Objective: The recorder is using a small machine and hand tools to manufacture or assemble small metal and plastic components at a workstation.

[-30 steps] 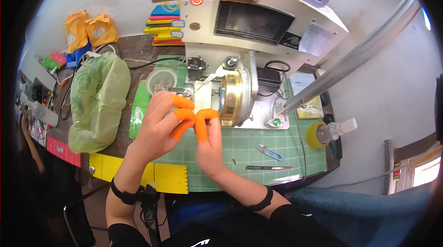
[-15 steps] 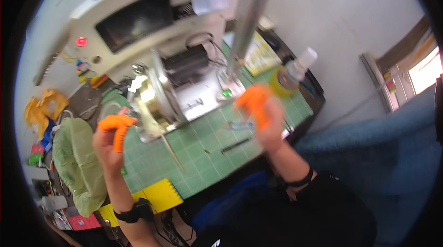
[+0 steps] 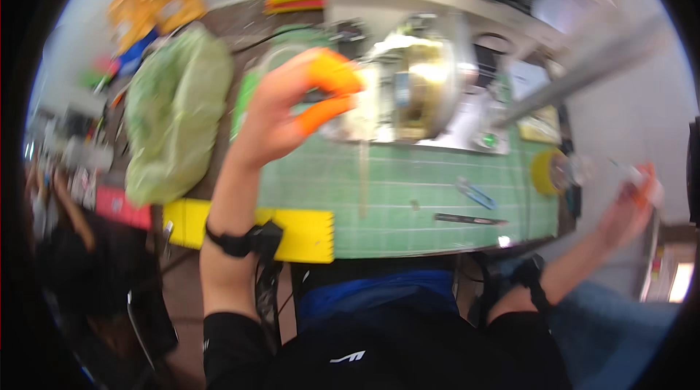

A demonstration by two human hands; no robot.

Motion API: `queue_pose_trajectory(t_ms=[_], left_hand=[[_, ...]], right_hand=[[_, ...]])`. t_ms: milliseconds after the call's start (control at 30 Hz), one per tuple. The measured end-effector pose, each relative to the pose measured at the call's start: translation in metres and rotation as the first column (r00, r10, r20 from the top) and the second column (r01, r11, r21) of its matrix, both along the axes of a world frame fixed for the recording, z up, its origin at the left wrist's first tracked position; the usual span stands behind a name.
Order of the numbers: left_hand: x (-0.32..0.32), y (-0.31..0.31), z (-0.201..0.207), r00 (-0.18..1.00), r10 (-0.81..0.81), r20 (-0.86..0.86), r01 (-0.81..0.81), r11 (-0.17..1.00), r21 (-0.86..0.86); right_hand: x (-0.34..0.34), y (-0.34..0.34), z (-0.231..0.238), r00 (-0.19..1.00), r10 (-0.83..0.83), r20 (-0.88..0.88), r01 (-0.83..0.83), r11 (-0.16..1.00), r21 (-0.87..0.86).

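While the left hand curls left of the gold drum, thumb and fingers nearly together, blur hides whether anything is clamped; the thin stick points from near those fingertips toward the person. The right hand is well apart, grip unclear.

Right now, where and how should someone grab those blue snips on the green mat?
Probably by the blue handles of the snips, coming from the near right: they lie flat and slanted, handle end toward that side, tips pointing away, leftward.
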State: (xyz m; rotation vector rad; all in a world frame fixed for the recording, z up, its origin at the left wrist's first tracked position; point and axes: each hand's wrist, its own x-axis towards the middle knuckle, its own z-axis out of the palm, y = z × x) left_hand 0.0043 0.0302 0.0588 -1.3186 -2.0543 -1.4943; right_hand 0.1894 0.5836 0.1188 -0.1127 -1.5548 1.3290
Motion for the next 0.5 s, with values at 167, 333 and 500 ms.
queue_pose_trajectory(t_ms=[167,333,500], left_hand=[[0.002,0.004,0.004,0.997,-0.032,0.075,0.027,0.997,0.071],[0.001,-0.005,-0.002,0.997,-0.027,0.068,0.023,0.997,0.068],[0.003,-0.004,0.000,0.998,0.006,0.066,-0.011,0.996,0.084]], right_hand=[[-0.038,-0.108,0.040,0.972,0.232,0.019,-0.232,0.952,0.200],[-0.117,-0.271,0.033,0.802,0.580,0.142,-0.596,0.794,0.121],[-0.141,-0.324,0.007,0.783,0.615,0.094,-0.612,0.733,0.298]])
